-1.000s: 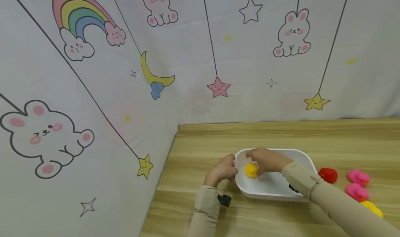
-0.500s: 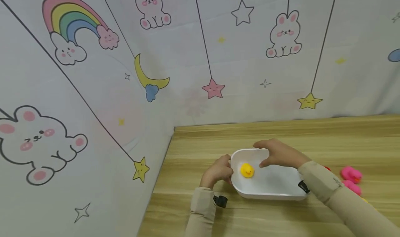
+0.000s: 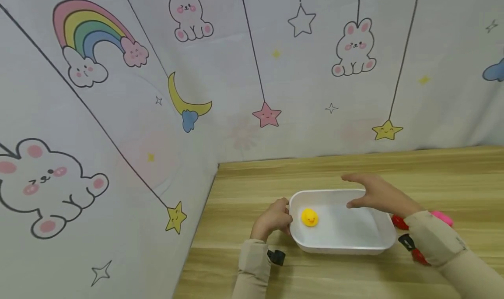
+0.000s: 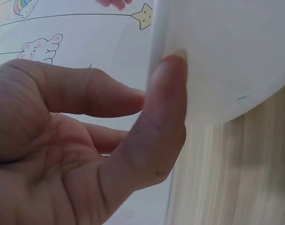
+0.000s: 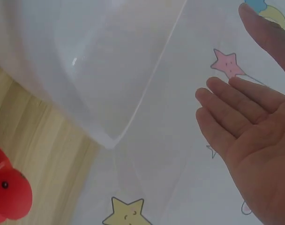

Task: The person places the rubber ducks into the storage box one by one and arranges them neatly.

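A white rectangular plastic tub (image 3: 342, 249) stands on the wooden table. Inside it, near the left end, sits a yellow rubber duck (image 3: 309, 217). My left hand (image 3: 271, 221) holds the tub's left end; the left wrist view shows thumb and finger pinching the tub wall (image 4: 227, 51). Above the tub's right half, my right hand (image 3: 379, 196) is spread with thumb apart from the fingers. Nothing lies in its palm in the right wrist view, where the tub (image 5: 114, 70) is off to one side.
Just right of the tub are a red rubber duck (image 3: 400, 222) and another red toy (image 3: 420, 257), partly behind the right sleeve. A pink toy (image 3: 442, 218) peeks out past that sleeve. A cartoon-printed white cloth (image 3: 307, 137) hangs behind and to the left of the table.
My right hand has let go of the yellow duck inside the tub, then risen and moved right. My left hand stays at the tub's left end. The head view has shifted slightly.
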